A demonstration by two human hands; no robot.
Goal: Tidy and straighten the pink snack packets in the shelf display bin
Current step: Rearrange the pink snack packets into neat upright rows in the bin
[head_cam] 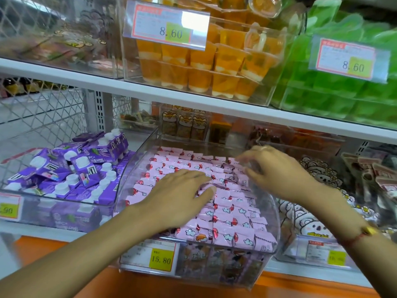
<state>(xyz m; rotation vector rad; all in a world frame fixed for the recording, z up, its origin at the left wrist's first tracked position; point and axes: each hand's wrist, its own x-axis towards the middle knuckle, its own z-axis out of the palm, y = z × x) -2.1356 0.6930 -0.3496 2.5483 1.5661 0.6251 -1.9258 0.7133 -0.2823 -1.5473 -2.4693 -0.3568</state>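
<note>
Pressing our flat left hand (180,190) on the pink snack packets (225,214) to level them, our right hand (272,171) hovered curled, its grip unclear.

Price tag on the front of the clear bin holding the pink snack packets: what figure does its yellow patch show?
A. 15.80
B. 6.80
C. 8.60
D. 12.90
A. The price tag on the front wall of the clear bin of pink snack packets reads 15.80 on its yellow patch; the 8.60 tags hang on the shelf above.
</note>
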